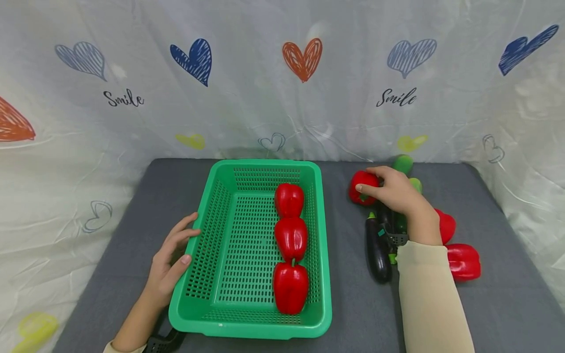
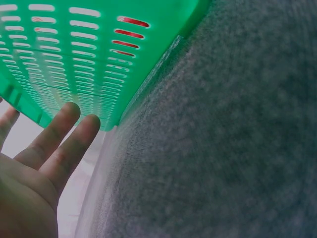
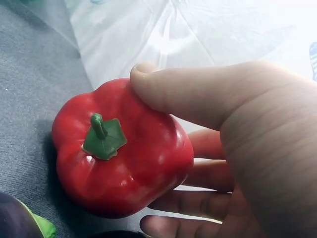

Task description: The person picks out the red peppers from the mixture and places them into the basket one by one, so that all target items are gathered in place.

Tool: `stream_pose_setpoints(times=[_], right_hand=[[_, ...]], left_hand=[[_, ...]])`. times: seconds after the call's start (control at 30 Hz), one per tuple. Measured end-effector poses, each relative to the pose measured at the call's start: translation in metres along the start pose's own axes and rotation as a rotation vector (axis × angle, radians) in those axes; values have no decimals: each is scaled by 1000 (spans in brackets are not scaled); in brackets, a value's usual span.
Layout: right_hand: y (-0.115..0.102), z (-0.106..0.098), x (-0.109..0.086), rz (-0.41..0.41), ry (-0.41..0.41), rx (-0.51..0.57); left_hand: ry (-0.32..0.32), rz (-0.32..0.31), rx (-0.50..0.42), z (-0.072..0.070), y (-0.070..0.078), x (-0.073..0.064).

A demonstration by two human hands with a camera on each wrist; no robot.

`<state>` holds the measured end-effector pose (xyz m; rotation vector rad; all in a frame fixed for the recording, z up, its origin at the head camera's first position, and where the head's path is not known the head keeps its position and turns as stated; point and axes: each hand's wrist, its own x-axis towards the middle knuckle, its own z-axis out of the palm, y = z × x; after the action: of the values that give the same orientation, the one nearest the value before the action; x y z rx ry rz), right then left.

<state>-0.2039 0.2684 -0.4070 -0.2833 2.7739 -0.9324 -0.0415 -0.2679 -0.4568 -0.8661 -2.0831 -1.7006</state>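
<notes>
Hands sat well apart over the grey table [image 1: 348, 304]. Left hand [image 1: 169, 267] lay with fingers loosely extended at the left side of the green basket [image 1: 327, 274], grasping nothing; right hand [image 1: 390, 191] gripped a red pepper [image 1: 365, 178] between thumb and fingers, to the right of the basket and just beyond a dark aubergine [image 1: 378, 255]. I could not tell whether that pepper had cleared the table. Three basket peppers [image 1: 291, 238] made a row along the right wall; two loose peppers [image 1: 464, 262] lay beside the right forearm. I judged the step a pick-up; the next move, by my reading, called for a leftward carry over the rim, basket steadied.
</notes>
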Motion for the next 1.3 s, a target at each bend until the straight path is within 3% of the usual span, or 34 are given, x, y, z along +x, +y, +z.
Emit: stream_pose_setpoints(times=[0.97, 1.3], right_hand=[[-28, -6, -9, -190, 213, 73], [-49, -11, -16, -246, 238, 37]], left_hand=[[-7, 11, -12, -1, -2, -1], [-4, -7, 7, -1, -1, -1]])
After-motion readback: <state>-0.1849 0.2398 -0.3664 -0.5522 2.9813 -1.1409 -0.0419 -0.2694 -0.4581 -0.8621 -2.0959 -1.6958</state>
